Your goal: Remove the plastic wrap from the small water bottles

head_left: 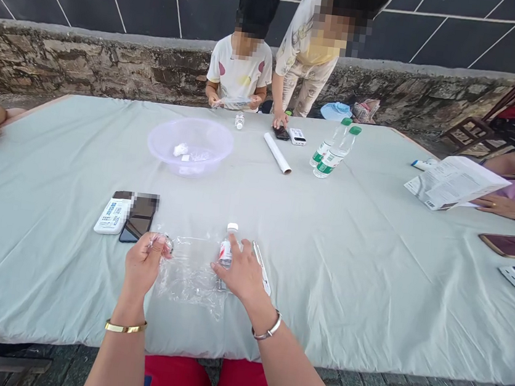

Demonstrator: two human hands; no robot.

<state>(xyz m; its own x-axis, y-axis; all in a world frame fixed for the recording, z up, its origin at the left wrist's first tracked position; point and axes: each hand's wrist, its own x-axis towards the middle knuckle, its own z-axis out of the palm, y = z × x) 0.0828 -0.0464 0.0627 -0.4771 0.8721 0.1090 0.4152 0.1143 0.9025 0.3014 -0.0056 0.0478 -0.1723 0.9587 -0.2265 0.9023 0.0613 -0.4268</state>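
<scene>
Pinched in my left hand is the edge of a clear plastic bag, which lies crumpled across the cloth between my hands. My right hand hovers at or over a small bottle with a white cap and red-and-white label. Its fingers are spread; I cannot tell whether they touch the bottle. The bottle's lower part is partly covered by that hand. Just right of the hand lies a slim white pen-like item. A dark phone and a white power bank rest beyond my left hand.
A translucent purple basin holds white scraps and plastic. Farther back are a white roll, two water bottles and a small white bottle. People sit or stand around the cloth-covered table; one holds an opened leaflet.
</scene>
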